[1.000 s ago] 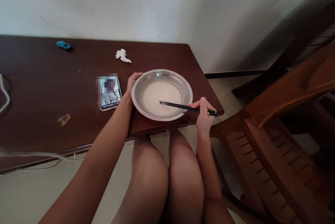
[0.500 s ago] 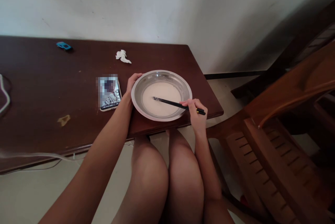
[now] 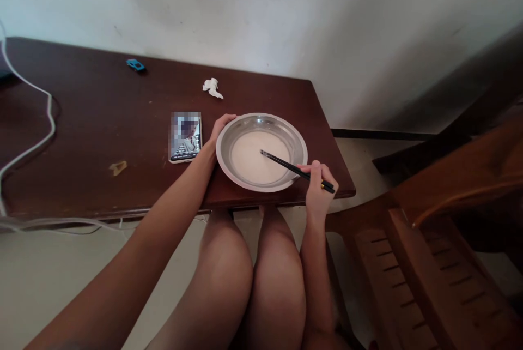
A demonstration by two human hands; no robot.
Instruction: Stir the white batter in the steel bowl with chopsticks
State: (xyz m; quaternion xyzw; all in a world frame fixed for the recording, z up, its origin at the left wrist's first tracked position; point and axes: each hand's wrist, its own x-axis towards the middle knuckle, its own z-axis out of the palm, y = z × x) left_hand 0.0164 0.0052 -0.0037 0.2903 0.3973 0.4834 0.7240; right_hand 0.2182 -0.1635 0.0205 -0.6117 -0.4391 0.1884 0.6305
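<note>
A wide metal basin [image 3: 221, 156] stands on the dark wooden table near its front right edge. Whitish liquid [image 3: 249, 162] covers its bottom. My left hand [image 3: 223, 125] grips the basin's left rim, its fingertips partly hidden behind the wall. Black chopsticks [image 3: 290, 167] are pinched in my right hand [image 3: 321, 186], over the basin's right rim. They slant down to the left, with pale wet tips at the middle of the liquid.
Left of the basin, a phone [image 3: 186, 137] with a lit screen lies on the table [image 3: 90, 121]. Crumpled tissue [image 3: 212, 88], a blue toy car [image 3: 135, 65], a yellowish scrap [image 3: 118, 168] and a white cable [image 3: 51, 115] are also there. A wooden chair [image 3: 408, 252] stands at the right.
The chopstick tips have shifted from the left part of the liquid toward its middle, and my right hand has moved slightly right and down. The camera view has turned a little left.
</note>
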